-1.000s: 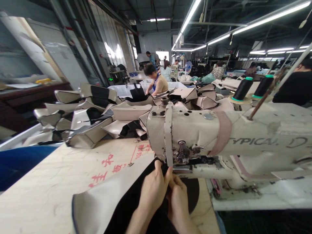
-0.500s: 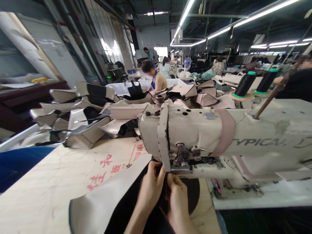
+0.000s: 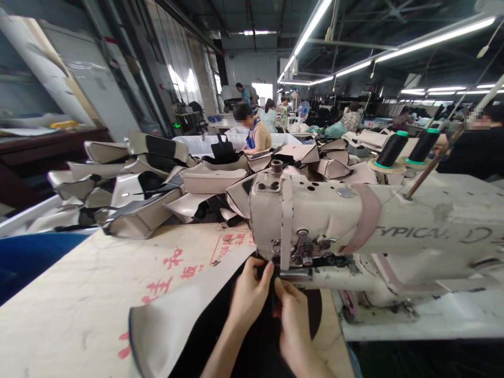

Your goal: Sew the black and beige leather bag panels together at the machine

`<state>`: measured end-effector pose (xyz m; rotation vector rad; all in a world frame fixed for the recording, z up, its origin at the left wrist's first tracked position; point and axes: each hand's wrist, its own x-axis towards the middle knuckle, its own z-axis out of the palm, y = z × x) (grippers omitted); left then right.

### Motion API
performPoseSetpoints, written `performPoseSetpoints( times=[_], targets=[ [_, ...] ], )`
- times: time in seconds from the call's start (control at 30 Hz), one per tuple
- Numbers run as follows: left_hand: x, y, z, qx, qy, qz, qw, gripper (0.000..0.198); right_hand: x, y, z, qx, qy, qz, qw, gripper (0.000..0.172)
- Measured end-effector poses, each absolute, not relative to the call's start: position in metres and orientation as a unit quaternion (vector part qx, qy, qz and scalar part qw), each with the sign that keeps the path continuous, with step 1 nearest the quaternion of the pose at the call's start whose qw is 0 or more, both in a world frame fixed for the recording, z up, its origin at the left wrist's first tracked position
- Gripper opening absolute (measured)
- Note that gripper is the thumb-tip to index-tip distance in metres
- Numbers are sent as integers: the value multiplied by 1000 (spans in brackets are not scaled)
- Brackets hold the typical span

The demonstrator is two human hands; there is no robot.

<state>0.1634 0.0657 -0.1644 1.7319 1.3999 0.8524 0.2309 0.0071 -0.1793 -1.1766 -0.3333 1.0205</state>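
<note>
A black fabric piece (image 3: 212, 320) joined to a cream leather-like panel (image 3: 169, 320) lies across the board and runs under the head of a sewing machine (image 3: 315, 210). My left hand (image 3: 251, 289) is closed on the black fabric, thumb and fingers close to the machine's needle area. Just to its right, my right hand (image 3: 291, 310) pinches the fabric's edge, fingers bent. The needle and the presser foot are hidden behind the machine head and my fingers. At the left, the cream panel's dark-edged end curls upward.
A wooden board (image 3: 79, 294) with red printed characters forms the work surface. Beyond it lies a heap of cream and black sewn pieces (image 3: 142, 210). Black thread cones (image 3: 391, 149) stand behind the machine. A co-worker (image 3: 254, 131) sits past the heap.
The camera view has shifted slightly, and the machine head appears farther right. The fabric and its curled panel end also sit farther right. Both hands keep their grip near the needle area.
</note>
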Motion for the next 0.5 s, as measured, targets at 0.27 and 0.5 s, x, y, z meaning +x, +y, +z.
performPoseSetpoints(
  times=[0.27, 0.5],
  targets=[
    [166, 66, -165, 661, 546, 355, 373, 27, 238, 7, -185, -508, -125, 520, 675, 39],
    [168, 68, -165, 659, 562, 348, 359, 23, 242, 7, -185, -523, -120, 531, 656, 42]
  ],
)
